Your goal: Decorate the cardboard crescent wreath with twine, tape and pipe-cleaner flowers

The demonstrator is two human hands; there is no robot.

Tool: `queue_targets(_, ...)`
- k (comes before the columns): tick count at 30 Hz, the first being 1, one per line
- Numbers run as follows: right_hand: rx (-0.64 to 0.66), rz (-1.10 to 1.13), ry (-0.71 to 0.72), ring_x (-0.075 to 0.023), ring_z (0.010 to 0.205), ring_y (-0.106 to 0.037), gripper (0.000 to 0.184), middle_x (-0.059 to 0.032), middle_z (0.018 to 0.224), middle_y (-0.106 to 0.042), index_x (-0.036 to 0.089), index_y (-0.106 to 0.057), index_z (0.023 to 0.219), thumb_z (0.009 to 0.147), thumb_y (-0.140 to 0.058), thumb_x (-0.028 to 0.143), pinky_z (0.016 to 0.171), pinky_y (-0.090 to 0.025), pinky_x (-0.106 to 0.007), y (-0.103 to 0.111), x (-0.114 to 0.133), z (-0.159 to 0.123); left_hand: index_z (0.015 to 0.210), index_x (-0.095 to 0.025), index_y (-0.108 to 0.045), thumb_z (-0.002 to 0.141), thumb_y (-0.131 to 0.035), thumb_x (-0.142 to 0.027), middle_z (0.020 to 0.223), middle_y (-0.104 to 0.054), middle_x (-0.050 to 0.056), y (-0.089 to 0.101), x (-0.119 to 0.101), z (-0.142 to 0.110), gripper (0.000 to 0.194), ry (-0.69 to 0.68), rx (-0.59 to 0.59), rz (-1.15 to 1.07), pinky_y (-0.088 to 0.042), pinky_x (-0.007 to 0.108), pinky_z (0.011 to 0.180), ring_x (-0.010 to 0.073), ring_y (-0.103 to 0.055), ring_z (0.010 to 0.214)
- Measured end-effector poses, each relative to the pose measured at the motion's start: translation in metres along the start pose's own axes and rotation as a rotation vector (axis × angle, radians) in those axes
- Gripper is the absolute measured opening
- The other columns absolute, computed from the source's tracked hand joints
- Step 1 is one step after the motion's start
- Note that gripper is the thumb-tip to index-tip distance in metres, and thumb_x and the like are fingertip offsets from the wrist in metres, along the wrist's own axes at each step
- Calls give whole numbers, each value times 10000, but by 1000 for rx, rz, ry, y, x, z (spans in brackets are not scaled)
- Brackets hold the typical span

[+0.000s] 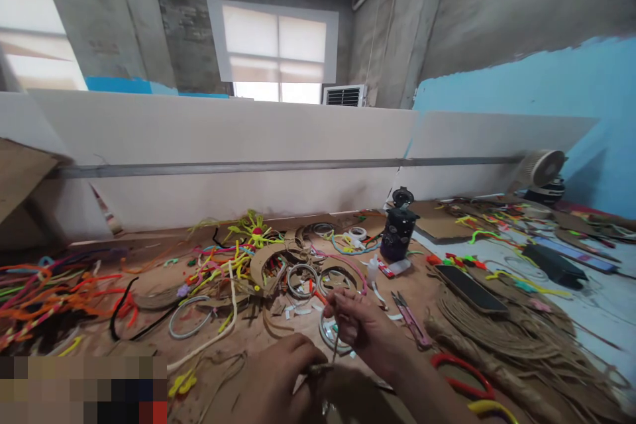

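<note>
My right hand [358,326] is closed in a pinch on a thin brown cord [336,348], which runs down toward the left hand. At the bottom middle, my left hand [288,374] curls around a small item whose shape is mostly hidden by the fingers. A pale ring [328,338] lies on the table just beyond the right hand, partly covered by it. Scissors with red handles [462,374] lie to the right of my right wrist. A pink-handled cutting tool [412,324] rests a little farther forward.
Tangled coloured pipe cleaners [54,298] spread over the left side. Several rings, such as a silver one [302,280], lie in the middle. A dark bottle [397,232] stands behind. At right are a phone [470,288], a brown cord bundle [501,331] and a fan [544,167].
</note>
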State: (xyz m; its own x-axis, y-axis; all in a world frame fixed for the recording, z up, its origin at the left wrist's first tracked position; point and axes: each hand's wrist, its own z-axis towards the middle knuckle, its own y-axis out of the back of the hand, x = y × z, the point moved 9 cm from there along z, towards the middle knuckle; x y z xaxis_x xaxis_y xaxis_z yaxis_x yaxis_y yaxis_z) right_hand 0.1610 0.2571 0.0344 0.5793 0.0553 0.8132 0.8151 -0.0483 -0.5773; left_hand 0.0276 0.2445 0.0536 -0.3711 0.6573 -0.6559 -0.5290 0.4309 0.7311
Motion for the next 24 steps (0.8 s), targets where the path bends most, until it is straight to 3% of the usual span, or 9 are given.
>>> queue_targets(4, -30, -15, 56, -23, 459, -318, 387, -17, 701, -703, 158, -766, 923, 659, -913, 400, 448, -184, -179, 16, 10, -1, 1003, -254, -748, 798, -549, -133, 1032, -737, 60, -7, 12, 0, 310, 79, 62, 78, -485, 287, 794, 229, -674, 961)
queue_targets(7, -62, -181, 89, -54, 505, -400, 364, -45, 763, -729, 163, -765, 919, 705, -865, 441, 485, -252, -194, 28, 12, 0, 1118, -302, -737, 787, -535, -113, 1123, -741, 51, -2, 13, -1, 431, 114, 55, 32, -494, 315, 873, 240, -669, 1032)
queue_targets(12, -70, -614, 93, -116, 585, -502, 284, -9, 770, -676, 184, -738, 892, 737, -768, 420, 554, -356, -239, 39, -1, 5, 1150, -253, -725, 792, -548, -149, 1183, -756, 65, 0, 15, -1, 413, 256, -14, -313, -500, 354, 964, 258, -670, 1104)
queue_targets(16, -15, -738, 91, -191, 769, -619, 152, -23, 843, -701, 205, -744, 883, 768, -688, 287, 704, -443, -295, 31, -10, 3, 1081, -222, -711, 801, -546, -189, 1175, -759, 81, 2, 21, -3, 326, 346, -97, -518, -508, 346, 963, 262, -672, 1110)
queue_targets(20, 11, -1175, 206, -219, 982, -638, 232, -46, 978, -723, 219, -766, 912, 767, -622, 110, 880, -428, -306, 13, -4, -6, 1021, -231, -715, 844, -563, -282, 1102, -760, 68, 16, 31, -3, 238, 348, -132, -436, -494, 360, 969, 273, -653, 1096)
queue_targets(24, 81, -1407, 212, -198, 963, -638, 293, -37, 1005, -691, 252, -759, 1005, 812, -607, 94, 824, -432, -269, 2, -15, -13, 1101, -254, -713, 852, -545, -291, 1212, -728, 49, 33, 43, -6, 304, 370, -118, -344, -426, 399, 1068, 277, -601, 1187)
